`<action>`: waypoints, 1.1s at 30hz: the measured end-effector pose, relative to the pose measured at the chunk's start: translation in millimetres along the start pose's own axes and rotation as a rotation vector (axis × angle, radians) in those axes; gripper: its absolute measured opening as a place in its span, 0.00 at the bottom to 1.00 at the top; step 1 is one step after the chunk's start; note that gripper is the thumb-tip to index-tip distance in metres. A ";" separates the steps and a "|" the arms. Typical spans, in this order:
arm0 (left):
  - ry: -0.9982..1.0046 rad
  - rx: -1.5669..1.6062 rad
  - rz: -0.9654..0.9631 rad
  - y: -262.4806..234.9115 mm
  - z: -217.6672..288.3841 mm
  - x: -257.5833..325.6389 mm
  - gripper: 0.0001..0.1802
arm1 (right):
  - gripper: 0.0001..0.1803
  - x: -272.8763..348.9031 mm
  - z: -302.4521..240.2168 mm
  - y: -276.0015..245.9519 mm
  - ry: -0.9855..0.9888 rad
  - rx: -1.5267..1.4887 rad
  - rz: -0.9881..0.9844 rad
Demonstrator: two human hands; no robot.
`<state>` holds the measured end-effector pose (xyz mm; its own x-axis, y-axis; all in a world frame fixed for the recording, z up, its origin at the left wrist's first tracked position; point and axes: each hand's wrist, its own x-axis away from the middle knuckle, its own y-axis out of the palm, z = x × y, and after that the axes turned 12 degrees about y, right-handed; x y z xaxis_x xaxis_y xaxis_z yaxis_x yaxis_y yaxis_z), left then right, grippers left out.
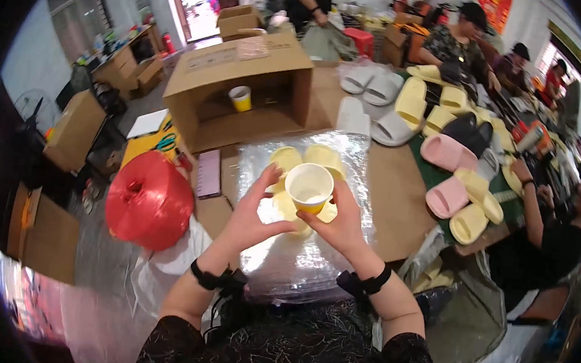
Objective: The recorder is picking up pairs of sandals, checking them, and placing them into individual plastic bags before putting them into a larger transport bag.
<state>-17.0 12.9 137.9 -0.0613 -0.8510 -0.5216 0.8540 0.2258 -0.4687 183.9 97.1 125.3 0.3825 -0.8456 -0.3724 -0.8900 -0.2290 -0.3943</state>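
My right hand (342,223) holds a paper cup (309,183), white at the top with a yellow lower part, its thumb and fingers against the cup's side. To the left of the cup, my left hand (255,209) is open, thumb and fingers spread apart, with a gap between it and the cup. Below both hands, pale yellow slippers (325,158) lie on a stack of shiny clear plastic bags (264,261). The cup and my hands hide part of the slippers.
An open cardboard box (289,106) stands at the far side with another yellow and white cup (240,98) inside. At left are a red twine roll (149,200), a purple notebook (209,174) and teal-handled scissors (166,142). Slippers (448,153) crowd the right; co-workers (549,229) sit beyond.
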 end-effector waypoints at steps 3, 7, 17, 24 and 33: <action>-0.038 0.049 0.060 2.3 4.1 -14.1 0.59 | 0.34 3.3 1.9 27.7 -0.065 0.050 -0.008; -0.167 0.054 0.024 -0.9 -3.4 -18.9 0.51 | 0.35 0.5 7.8 38.7 0.014 0.053 -0.060; -0.313 -0.271 0.552 -99.6 -185.6 -105.1 0.41 | 0.27 9.3 80.7 36.4 0.077 0.267 0.017; -0.477 -0.730 0.618 -154.6 -298.7 -138.6 0.43 | 0.23 11.7 92.8 43.9 0.051 0.280 0.002; -0.416 -0.886 0.555 -175.6 -378.4 -153.9 0.39 | 0.24 12.4 91.7 43.9 0.060 0.303 -0.040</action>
<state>-353.0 283.6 30.7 0.5319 -0.5824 -0.6148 0.0308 0.7388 -0.6732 172.4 120.8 26.4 0.3925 -0.8679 -0.3045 -0.7563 -0.1161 -0.6439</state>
